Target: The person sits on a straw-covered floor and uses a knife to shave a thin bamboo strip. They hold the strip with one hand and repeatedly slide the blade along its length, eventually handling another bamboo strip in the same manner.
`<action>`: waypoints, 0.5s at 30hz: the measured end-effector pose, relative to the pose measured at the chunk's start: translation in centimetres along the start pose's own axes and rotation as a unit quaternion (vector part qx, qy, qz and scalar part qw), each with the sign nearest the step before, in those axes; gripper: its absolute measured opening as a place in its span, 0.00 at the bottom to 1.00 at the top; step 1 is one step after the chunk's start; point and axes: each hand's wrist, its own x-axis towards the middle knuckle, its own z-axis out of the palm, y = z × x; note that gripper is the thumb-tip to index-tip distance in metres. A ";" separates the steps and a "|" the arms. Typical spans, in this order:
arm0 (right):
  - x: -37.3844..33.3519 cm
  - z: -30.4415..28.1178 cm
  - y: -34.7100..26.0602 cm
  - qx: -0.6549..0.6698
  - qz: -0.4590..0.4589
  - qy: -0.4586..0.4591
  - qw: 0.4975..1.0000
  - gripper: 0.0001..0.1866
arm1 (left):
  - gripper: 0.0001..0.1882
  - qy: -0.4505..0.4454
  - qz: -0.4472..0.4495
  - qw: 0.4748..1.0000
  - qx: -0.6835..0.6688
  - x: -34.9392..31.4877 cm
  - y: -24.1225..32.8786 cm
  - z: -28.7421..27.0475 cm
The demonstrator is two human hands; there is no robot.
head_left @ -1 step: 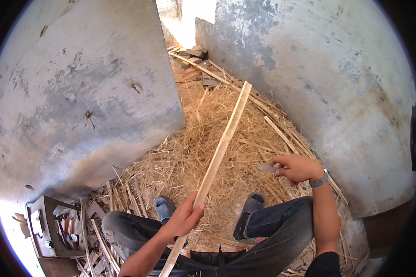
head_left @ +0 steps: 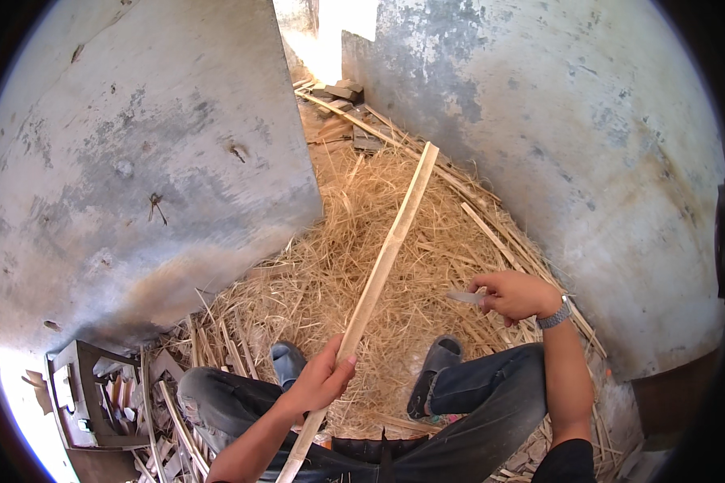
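A long, flat split-bamboo strip [head_left: 387, 253] slants up and away from my lap. My left hand [head_left: 322, 378] is closed around its lower part, fingers wrapped over the edge, and the strip's near end runs down between my thighs. Off to the right, clear of the strip, my right hand [head_left: 514, 295] pinches a small flat, pale grey blade-like piece [head_left: 464, 297]. Its tip points left, and the part inside my fingers is hidden. A metal-banded watch [head_left: 555, 312] is on my right wrist.
Pale shavings [head_left: 379, 209] cover the floor around my feet. More strips [head_left: 491, 233] lie along the right wall [head_left: 540, 105]. At the left stand a worn wall [head_left: 137, 161] and a broken dark frame [head_left: 80, 402] with scraps. Wooden blocks [head_left: 342, 90] lie at the far opening.
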 end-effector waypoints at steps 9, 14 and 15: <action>3.0 0.2 1.7 0.024 -0.102 0.373 0.922 0.13 | 0.22 -0.005 0.014 0.998 0.061 -0.3 0.4 0.3; 5.4 -3.3 1.2 -0.026 -0.111 0.576 0.810 0.23 | 0.23 -0.053 0.024 0.990 0.126 -0.7 0.5 1.2; 6.1 -3.9 1.9 -0.035 -0.099 0.592 0.799 0.26 | 0.23 -0.055 0.024 0.990 0.129 -0.6 0.2 1.5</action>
